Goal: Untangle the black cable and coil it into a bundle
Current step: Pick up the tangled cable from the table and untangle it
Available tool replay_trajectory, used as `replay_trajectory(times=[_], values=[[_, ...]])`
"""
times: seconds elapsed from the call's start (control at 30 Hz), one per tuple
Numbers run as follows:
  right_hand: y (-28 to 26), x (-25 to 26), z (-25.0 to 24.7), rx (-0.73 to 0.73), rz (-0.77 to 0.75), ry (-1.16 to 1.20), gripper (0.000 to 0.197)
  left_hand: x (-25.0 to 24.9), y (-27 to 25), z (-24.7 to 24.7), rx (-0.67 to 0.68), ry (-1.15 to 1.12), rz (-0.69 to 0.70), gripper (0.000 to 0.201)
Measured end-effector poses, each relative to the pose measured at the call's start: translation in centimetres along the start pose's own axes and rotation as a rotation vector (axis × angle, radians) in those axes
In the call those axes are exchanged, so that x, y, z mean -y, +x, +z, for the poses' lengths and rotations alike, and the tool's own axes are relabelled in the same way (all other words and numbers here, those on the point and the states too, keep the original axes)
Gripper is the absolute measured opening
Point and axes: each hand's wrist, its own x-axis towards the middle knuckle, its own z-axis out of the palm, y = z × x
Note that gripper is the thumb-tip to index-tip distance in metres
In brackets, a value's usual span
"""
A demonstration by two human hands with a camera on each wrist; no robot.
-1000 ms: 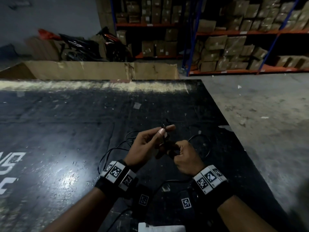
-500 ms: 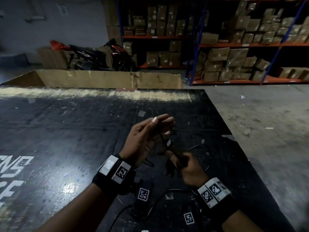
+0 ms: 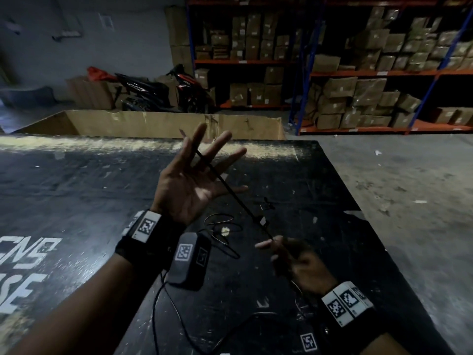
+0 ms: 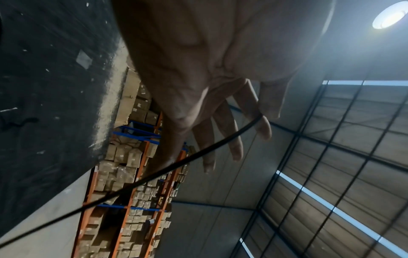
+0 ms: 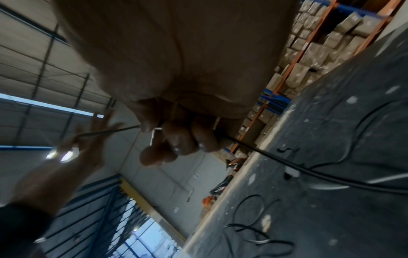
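Note:
A thin black cable [image 3: 230, 193] runs taut from my raised left hand [image 3: 199, 175] down to my right hand [image 3: 294, 260]. My left hand is palm up over the black table [image 3: 76, 201], fingers straight and spread. In the left wrist view the cable [image 4: 198, 151] hooks round one finger [image 4: 262, 125]. Lower and nearer me, my right hand's curled fingers [image 5: 176, 139] grip the cable [image 5: 276, 158], which trails from them onto the table. Slack loops [image 3: 222, 226] lie on the table between my hands.
A black marker-tagged device [image 3: 189, 260] lies by my left wrist, with a thin wire leading toward me. An open cardboard box [image 3: 153, 124] stands past the table's far edge. Concrete floor [image 3: 409, 201] lies right of the table. Shelves of cartons [image 3: 358, 93] and a motorbike [image 3: 158, 90] stand behind.
My left hand has lifted away from the right and spread its fingers, which were pinched together before. The cable now stretches taut between the hands. The right hand has dropped slightly.

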Motion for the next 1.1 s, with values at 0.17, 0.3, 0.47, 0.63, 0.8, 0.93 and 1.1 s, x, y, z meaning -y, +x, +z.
replay_trajectory(times=[0.17,0.3,0.47,0.63,0.8,0.93,1.1], values=[[-0.1,-1.6,-2.2,-0.052,0.008,-0.212,0.037,-1.1,-0.4,0.2,0.186,-0.159,-0.057,0.044],[0.5,-1.5,-3.9,-0.112,-0.043,-0.252,0.046,0.0,-1.4,1.2,0.33,-0.219,-0.188,0.043],[2.1,1.2,-4.9,-0.193,-0.095,-0.329,0.021,2.2,-3.1,2.2,0.438,-0.242,-0.391,0.038],[4.9,5.5,-5.9,-0.212,-0.167,-0.543,0.019,6.6,-5.8,2.4,0.443,0.049,-0.619,0.034],[5.3,11.8,-3.4,-0.21,-0.26,-0.69,0.018,9.4,-5.7,0.1,0.231,0.206,-0.749,0.038],[3.9,13.0,-0.8,-0.224,-0.293,-0.791,0.021,10.0,-4.8,-1.4,0.051,0.328,-0.723,0.039],[1.1,12.1,2.7,-0.269,-0.323,-0.743,0.019,10.0,-3.6,-2.7,-0.057,0.351,-0.609,0.041]])
